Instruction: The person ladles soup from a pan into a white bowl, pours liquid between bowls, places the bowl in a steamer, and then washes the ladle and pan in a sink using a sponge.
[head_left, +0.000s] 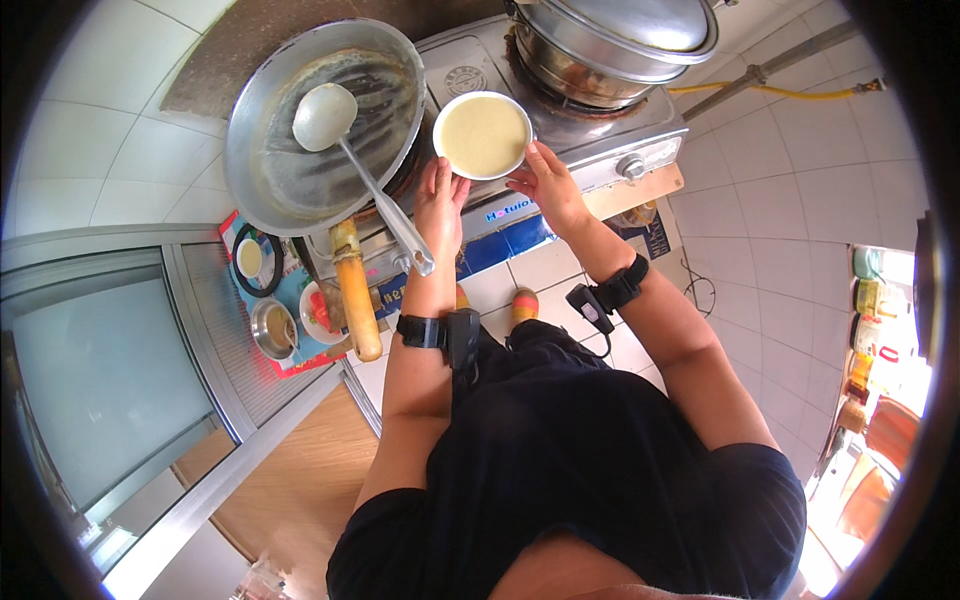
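Note:
A white bowl (482, 136) filled with pale yellow liquid is held over the middle of the gas stove (585, 161). My left hand (441, 196) grips its lower left rim, and my right hand (549, 184) grips its lower right side. To the left stands a large metal wok (247, 142) with a wooden handle (355, 300) and a wet film inside. A metal ladle (325, 117) rests across the wok, its handle reaching over the rim near my left forearm.
A lidded metal steamer pot (592, 67) sits on the right burner. Left of the stove are a small bowl (250, 258) inside a black ring, a metal bowl (274, 328) and a plate (324, 313) with red food. A yellow hose (795, 91) runs along the right wall.

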